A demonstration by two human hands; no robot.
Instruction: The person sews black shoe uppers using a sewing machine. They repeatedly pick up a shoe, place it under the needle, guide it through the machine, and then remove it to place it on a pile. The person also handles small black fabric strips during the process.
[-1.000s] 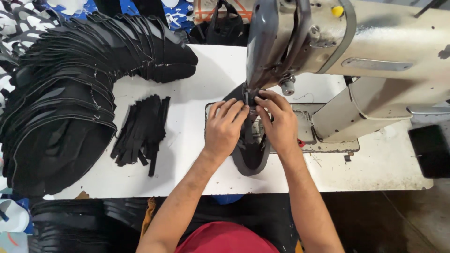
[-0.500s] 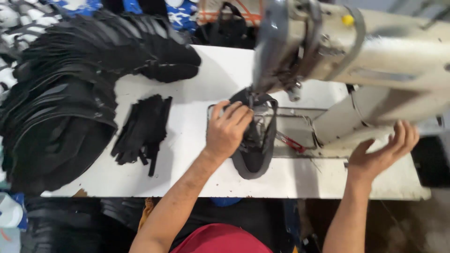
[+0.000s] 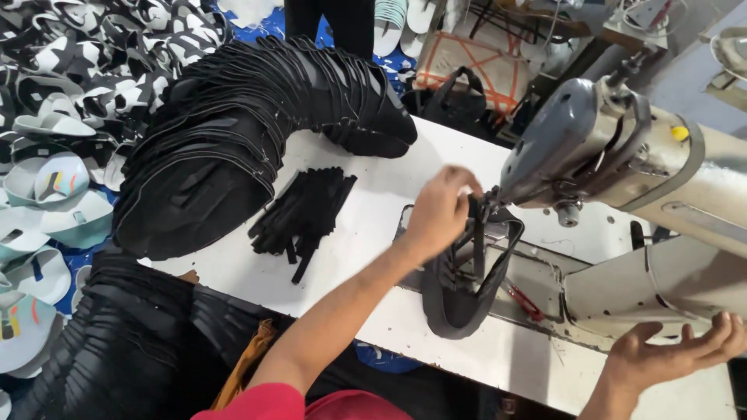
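Note:
A black sandal sole (image 3: pixel 459 307) with its strap lies under the head of a grey sewing machine (image 3: pixel 622 155) on a white table (image 3: pixel 373 233). My left hand (image 3: pixel 440 210) grips the black strap of that sole right beside the needle. My right hand (image 3: pixel 673 354) is held palm up with fingers spread at the table's right front edge, below the machine's body, holding nothing.
A long curved stack of black soles (image 3: pixel 233 132) fills the table's left. A small bundle of black straps (image 3: pixel 303 214) lies beside it. More black soles (image 3: pixel 117 342) hang below the table edge. Patterned sandal soles (image 3: pixel 54 179) cover the floor at left.
My right hand left the sole and moved out to the right, under the machine body. My left hand lifted from pressing the sole to gripping its strap. The view swung left.

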